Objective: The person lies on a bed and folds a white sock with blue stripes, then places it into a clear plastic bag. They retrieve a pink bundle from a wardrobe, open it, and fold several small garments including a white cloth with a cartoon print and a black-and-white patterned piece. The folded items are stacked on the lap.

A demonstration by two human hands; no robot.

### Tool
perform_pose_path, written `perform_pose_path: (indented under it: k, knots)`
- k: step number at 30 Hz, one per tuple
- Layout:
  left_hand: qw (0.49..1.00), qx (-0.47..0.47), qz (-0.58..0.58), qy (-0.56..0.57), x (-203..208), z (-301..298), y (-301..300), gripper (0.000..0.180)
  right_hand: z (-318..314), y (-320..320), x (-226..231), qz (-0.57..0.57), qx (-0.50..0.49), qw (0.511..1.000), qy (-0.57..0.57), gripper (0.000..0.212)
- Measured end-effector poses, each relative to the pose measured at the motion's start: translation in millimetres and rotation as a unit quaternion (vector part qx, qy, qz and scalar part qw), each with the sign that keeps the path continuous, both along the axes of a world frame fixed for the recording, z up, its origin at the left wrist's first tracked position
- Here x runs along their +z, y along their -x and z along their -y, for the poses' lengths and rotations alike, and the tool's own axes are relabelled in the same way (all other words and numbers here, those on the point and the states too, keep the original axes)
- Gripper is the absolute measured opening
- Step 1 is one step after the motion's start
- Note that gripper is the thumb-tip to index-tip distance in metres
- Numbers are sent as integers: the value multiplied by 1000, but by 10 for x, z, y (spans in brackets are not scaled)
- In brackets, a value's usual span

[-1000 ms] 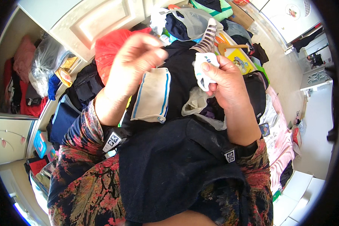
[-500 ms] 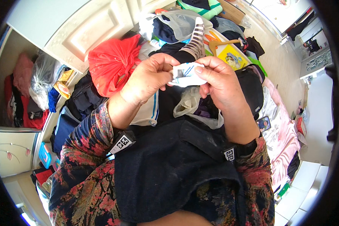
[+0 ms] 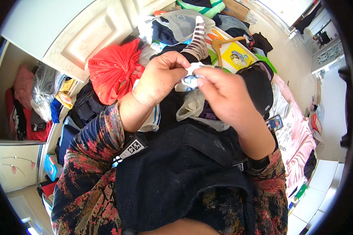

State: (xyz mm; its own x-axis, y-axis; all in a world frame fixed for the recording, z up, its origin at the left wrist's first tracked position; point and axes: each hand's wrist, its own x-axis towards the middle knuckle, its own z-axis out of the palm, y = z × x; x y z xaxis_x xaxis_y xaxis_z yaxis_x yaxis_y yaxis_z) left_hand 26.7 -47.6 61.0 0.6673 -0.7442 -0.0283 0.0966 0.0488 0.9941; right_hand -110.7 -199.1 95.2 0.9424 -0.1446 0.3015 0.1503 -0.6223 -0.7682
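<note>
A small bunched-up white sock with blue markings (image 3: 190, 80) is held up over my lap between both hands. My left hand (image 3: 157, 80) pinches its left side between thumb and fingers. From the right, my right hand (image 3: 225, 92) grips the other side, its fingers slightly smeared by motion and partly covering the sock. Below my left wrist lies a white cloth with blue stripes (image 3: 151, 122), partly hidden by the forearm. Just beyond my hands, a foot in a brown-and-white striped sock (image 3: 197, 41) points upward. An open clear plastic bag (image 3: 192, 107) sits below the hands.
A tied red bag (image 3: 113, 70) stands left of my hands, beside a white cabinet door (image 3: 90, 35). Ahead are a wooden hanger (image 3: 219, 47) and a yellow picture sheet (image 3: 237, 56). A black bag (image 3: 257, 86) and pink fabric (image 3: 296, 129) lie to the right.
My right hand has moved left and turned across the sock, now covering more of it. The sock looks more bunched than before. The view has shifted slightly.
</note>
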Motion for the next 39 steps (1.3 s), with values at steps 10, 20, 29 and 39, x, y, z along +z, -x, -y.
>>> perform_pose_path:
  k: [10, 20, 29, 39]
  knots:
    - [973, -107, -112, 174, 60, 214, 365, 13, -84, -165, -433, -363, 60, 923, -111, 15]
    - [981, -56, -106, 152, -61, 242, 251, 23, 237, -225, -292, -83, 100, 699, -703, 17]
    - [996, -90, -1, -1, -91, 331, 335, 25, 116, -342, -671, 125, -139, 903, -386, 19]
    - [956, -171, 229, -67, -31, 609, 635, 9, 331, -369, -1114, -42, -44, 989, 133, 20]
